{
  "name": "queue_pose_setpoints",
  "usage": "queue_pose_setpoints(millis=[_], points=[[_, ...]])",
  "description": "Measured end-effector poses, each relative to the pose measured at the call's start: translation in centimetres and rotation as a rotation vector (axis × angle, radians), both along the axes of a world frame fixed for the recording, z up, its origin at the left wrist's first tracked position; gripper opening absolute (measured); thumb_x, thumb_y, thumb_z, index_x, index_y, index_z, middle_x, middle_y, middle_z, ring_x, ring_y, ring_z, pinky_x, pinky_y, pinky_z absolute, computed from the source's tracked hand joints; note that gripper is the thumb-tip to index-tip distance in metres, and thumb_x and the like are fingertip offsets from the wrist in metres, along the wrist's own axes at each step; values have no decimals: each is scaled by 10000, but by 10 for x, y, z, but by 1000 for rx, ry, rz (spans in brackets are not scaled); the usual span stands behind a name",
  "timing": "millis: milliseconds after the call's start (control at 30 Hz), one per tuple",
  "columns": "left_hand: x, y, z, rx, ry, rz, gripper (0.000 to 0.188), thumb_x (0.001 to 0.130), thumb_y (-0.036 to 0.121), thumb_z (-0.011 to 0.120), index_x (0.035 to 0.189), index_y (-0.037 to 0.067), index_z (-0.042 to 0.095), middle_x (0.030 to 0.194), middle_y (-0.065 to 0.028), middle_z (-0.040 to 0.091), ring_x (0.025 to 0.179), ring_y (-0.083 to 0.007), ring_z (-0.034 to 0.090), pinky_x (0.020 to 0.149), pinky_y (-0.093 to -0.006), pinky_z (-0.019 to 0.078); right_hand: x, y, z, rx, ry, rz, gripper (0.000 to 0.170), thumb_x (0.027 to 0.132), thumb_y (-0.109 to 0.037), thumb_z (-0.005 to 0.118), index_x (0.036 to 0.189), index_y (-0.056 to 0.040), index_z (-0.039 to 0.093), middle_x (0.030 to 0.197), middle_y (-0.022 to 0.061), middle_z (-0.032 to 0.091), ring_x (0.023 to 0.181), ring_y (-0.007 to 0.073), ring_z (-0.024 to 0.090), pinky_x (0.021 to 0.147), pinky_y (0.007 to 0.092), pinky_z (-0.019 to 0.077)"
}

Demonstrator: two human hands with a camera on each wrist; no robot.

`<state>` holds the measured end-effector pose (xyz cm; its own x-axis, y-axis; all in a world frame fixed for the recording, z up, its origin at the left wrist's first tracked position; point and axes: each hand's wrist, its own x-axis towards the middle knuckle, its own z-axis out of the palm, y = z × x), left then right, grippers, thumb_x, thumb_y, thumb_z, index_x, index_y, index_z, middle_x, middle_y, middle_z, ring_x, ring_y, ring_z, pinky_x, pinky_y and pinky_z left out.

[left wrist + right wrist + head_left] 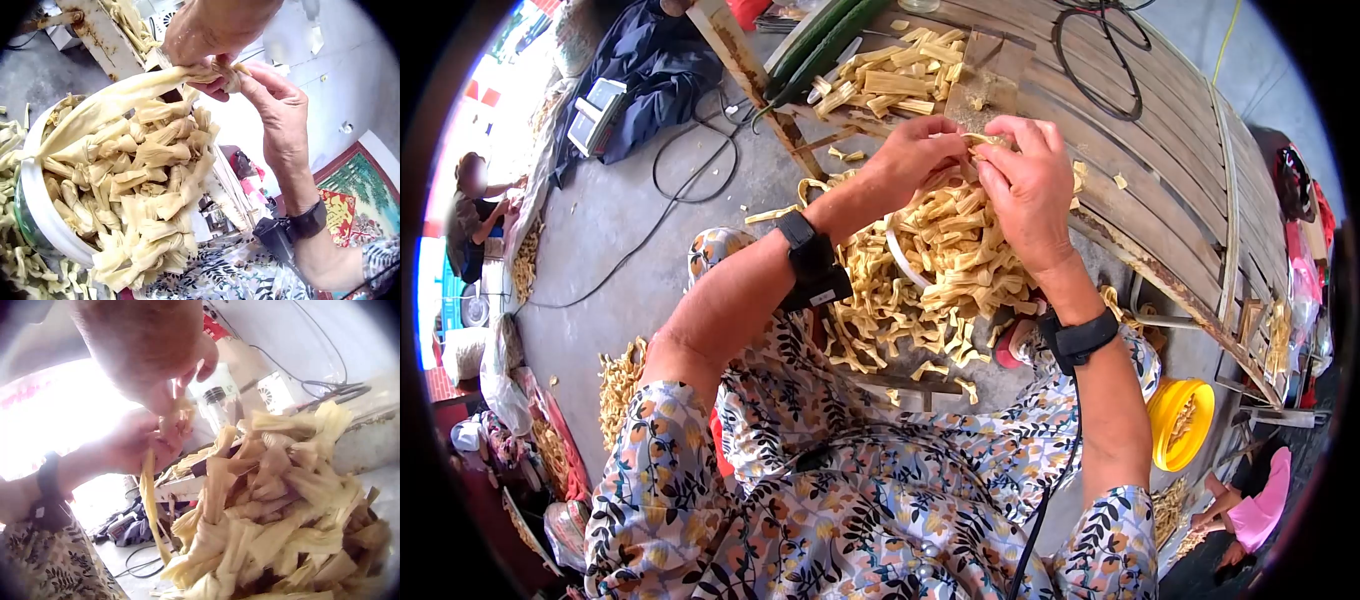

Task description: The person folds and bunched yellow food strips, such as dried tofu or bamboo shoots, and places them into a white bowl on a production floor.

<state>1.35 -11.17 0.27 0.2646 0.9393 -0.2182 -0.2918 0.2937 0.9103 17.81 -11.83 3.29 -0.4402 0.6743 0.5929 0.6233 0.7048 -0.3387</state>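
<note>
- Two hands busy: left hand [920,152] and right hand [1032,185] pinching a long, pale-yellow strip [119,100] above the round, white-rimmed bucket [39,209]!
- Heaped in that bucket, yellowish knotted strips [962,250].
- Beyond it, a brown, slatted wooden table [1165,195].

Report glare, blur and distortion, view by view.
Head: fisheye distortion bends the brown slatted wooden table, corners black; left wrist: white glare beside the bare right hand; right wrist: glare behind the bare left hand, nearer right hand soft.
</note>
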Motion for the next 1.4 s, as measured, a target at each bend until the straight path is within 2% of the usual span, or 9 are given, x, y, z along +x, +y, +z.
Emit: queue_pose_setpoints(millis=[167,367,400,433,567,867,1000,1233,1400], points=[[1,-2,-1,73,69,23,218,856,186,525,974,2,527,798,-14,556,698,-70,530,621,-176,441,-1,-2,1,-35,-41,52,118,697,-54,620,815,-46,630,841,66,591,735,267,561,656,321,471],[6,-9,14,115,75,-12,309,878,292,519,975,-2,528,700,22,472,627,-38,453,551,-152,372,2,10,-5,-576,667,50,116,760,-56,623,842,20,652,706,44,632,602,129,577,569,242,459],[6,-10,16,123,49,-53,319,880,302,517,976,-2,529,676,31,451,605,-31,429,529,-151,353,7,17,-4,-648,751,-33,153,749,-58,647,871,36,649,712,32,627,586,60,524,522,197,422],[13,-14,21,42,0,59,299,869,280,539,974,1,540,633,50,405,539,-22,343,475,-160,285,14,26,-6,-704,846,-59,159,737,-58,661,861,41,647,702,32,620,562,57,506,510,186,410],[7,-13,11,129,132,-87,218,861,198,553,926,-6,596,596,64,394,495,-16,306,449,-170,251,35,38,-6,-824,1089,-157,175,716,-59,689,847,47,643,682,25,605,515,44,458,487,165,377],[-8,-16,8,112,81,-242,224,902,210,487,886,9,585,575,56,380,489,-27,313,447,-175,258,28,25,2,-1083,1008,46,287,748,-193,690,970,-24,622,729,-7,584,585,46,490,508,147,401],[-7,-16,6,156,124,-239,240,908,221,476,883,8,583,573,57,377,489,-28,310,446,-175,254,15,19,-15,-1149,746,183,247,748,-183,685,947,-49,624,718,-32,564,592,31,483,486,143,387],[-17,-9,12,52,21,-254,225,902,206,480,893,4,578,570,62,393,495,-19,324,443,-167,251,20,24,-3,-1113,923,190,168,769,-97,647,887,16,606,693,17,552,533,17,418,438,144,309],[-28,7,19,370,439,-219,202,889,187,488,885,9,584,611,42,456,552,-38,422,490,-162,335,22,41,0,-1132,1002,121,182,784,-110,642,896,23,591,673,19,533,517,25,411,430,152,307]])
